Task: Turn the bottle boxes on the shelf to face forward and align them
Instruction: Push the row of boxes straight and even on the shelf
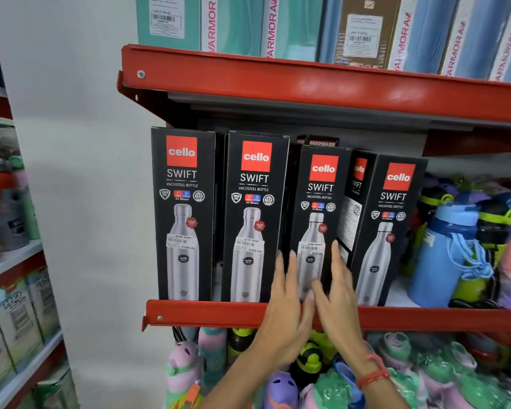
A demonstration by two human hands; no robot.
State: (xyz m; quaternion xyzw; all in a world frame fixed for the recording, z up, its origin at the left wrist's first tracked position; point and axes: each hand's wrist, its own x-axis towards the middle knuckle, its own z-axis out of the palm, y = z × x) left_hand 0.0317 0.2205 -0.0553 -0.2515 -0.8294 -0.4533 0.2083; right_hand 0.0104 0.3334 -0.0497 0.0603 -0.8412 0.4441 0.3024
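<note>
Several black Cello Swift bottle boxes stand upright on the red shelf [207, 312]. The first box [183, 214] and second box [252, 216] face forward at the left. The third box [319, 202] is shorter and faces forward, set slightly further right. Behind it a box [355, 196] is turned so its side panel shows. The rightmost box [387, 231] is angled a little. My left hand [286, 311] and my right hand [340, 302] are both in front of the third box's lower part, fingers spread, palms toward it, holding nothing.
Loose blue, green and purple bottles [449, 252] crowd the shelf right of the boxes. More coloured bottles [322, 376] fill the level below. Tall teal and blue boxes [278, 25] stand on the upper red shelf. Another rack [15, 290] is at far left.
</note>
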